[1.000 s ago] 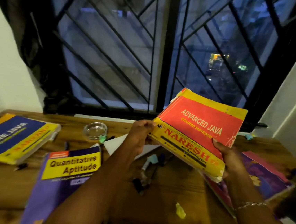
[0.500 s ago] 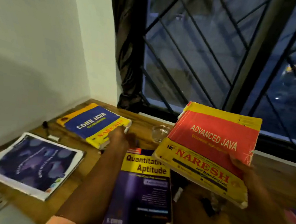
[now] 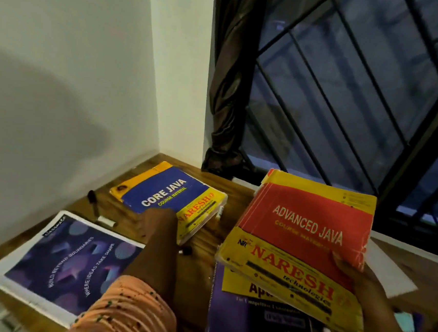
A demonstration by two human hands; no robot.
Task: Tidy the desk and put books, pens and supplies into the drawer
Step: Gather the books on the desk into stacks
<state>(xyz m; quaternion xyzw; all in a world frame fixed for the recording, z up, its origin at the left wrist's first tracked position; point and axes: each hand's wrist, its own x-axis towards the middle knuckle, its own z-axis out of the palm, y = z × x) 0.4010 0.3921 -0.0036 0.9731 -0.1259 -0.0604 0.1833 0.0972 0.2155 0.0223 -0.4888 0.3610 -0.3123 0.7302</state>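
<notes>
Right hand [image 3: 371, 295] grips thick red-yellow paperback book [image 3: 304, 241], thumb curled over worn cover. Left hand [image 3: 157, 223] touches blue-yellow paperback book [image 3: 167, 193]; finger spread blurred, cannot tell.

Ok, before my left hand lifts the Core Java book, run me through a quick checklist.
1. Left hand at the Core Java book: ok, it is on the near corner.
2. Left grip closed round the book: cannot tell, too blurred.
3. Nothing lying on that cover: ok.
4. Right hand holds the Advanced Java book: ok, thumb on the cover.
5. Drawer open: cannot tell, out of view.
</notes>
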